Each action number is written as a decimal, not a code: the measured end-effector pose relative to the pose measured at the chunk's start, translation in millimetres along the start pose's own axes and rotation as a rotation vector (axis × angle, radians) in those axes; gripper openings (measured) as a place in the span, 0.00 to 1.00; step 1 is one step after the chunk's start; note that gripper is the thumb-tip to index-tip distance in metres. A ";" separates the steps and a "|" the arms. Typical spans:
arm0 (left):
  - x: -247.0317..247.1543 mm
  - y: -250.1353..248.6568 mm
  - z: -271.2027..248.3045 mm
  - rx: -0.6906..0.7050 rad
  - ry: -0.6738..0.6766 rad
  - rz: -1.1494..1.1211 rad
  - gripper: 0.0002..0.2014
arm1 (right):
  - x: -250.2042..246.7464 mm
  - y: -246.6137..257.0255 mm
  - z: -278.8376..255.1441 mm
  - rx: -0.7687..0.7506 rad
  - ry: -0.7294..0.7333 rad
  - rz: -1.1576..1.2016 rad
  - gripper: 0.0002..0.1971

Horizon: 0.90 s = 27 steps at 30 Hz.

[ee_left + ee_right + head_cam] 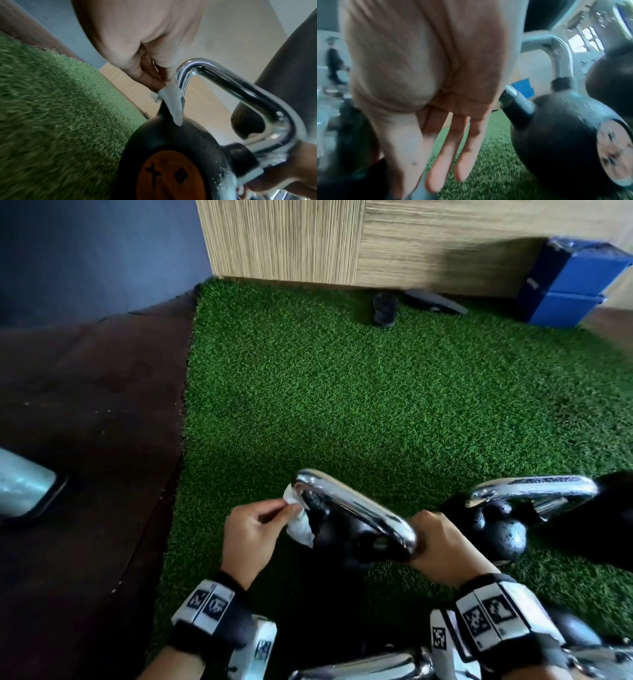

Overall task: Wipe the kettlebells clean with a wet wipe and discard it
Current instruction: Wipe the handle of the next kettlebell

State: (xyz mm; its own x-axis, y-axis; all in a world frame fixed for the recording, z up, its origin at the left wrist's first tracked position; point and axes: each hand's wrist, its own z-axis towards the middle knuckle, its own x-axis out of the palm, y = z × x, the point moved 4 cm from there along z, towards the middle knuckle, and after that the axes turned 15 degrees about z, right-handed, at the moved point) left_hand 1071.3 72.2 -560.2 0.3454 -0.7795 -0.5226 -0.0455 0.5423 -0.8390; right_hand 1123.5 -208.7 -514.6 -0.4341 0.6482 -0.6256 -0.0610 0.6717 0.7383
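Note:
A black kettlebell (346,537) with a chrome handle (356,508) sits tilted on green turf. My left hand (287,506) pinches a white wet wipe (299,525) against the handle's left end. The left wrist view shows the wipe (173,102) hanging from my fingertips down onto the bell (163,148), which has an orange disc. My right hand (442,542) rests against the handle's right end. In the right wrist view its fingers (447,169) point straight down. A second kettlebell (503,529) stands just to the right.
More chrome handles (359,666) lie at the bottom edge near my wrists. Blue boxes (575,285) stand at the far right by the wooden wall. Small dark objects (385,309) lie at the turf's far edge. A dark brown floor (85,440) borders the turf on the left.

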 end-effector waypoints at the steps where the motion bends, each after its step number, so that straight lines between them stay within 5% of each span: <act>1: 3.4 -4.5 10.5 0.039 0.015 0.042 0.05 | 0.8 5.3 -0.9 -0.031 0.050 -0.060 0.16; 3: 12.4 -14.2 30.7 0.076 0.037 0.101 0.05 | 5.4 18.3 -2.4 -0.085 0.141 -0.160 0.09; 8: 40.0 -46.3 58.3 0.179 0.138 0.113 0.14 | 27.3 47.5 -1.0 -0.137 0.354 -0.208 0.15; 11: 44.0 -56.6 63.3 0.252 0.168 0.156 0.25 | 22.4 50.2 11.4 -0.102 0.319 -0.129 0.10; 14: 43.1 -53.2 60.9 0.154 0.190 0.158 0.15 | 10.6 44.3 30.5 -0.064 0.135 -0.025 0.14; 19: 42.6 -58.8 48.2 0.172 0.064 0.234 0.08 | 14.6 22.1 51.0 0.053 0.054 0.096 0.23; 27: 39.0 -68.9 58.6 0.095 0.102 0.053 0.07 | 28.8 3.0 55.2 0.135 0.200 0.312 0.10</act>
State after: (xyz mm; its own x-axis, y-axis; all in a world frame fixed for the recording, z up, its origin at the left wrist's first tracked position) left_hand 1142.9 22.8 -513.8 0.2479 -0.7738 -0.5829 0.0298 0.6075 -0.7938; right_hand 1160.3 -168.2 -544.3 -0.5804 0.7551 -0.3049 0.2143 0.5029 0.8374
